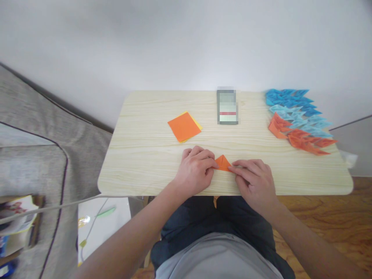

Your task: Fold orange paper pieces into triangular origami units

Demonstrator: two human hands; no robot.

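A small piece of orange origami paper (pixel 223 162), folded into a triangle with a crease down its middle, lies near the table's front edge with its point away from me. My left hand (pixel 197 170) pinches its left corner, fingers curled. On the right corner, the fingertips of my right hand (pixel 255 178) are closed, thumb tucked beneath the fingers. Beyond my left hand lies a stack of square paper (pixel 184 127), orange on top with yellow showing at the edge.
A phone (pixel 227 107), blurred out, lies at the table's back. Folded blue paper pieces (pixel 290 100), light blue ones (pixel 302 119) and orange ones (pixel 305 139) sit in rows at the right. The pale wooden table (pixel 139 155) meets the wall; a grey sofa (pixel 78 155) stands left.
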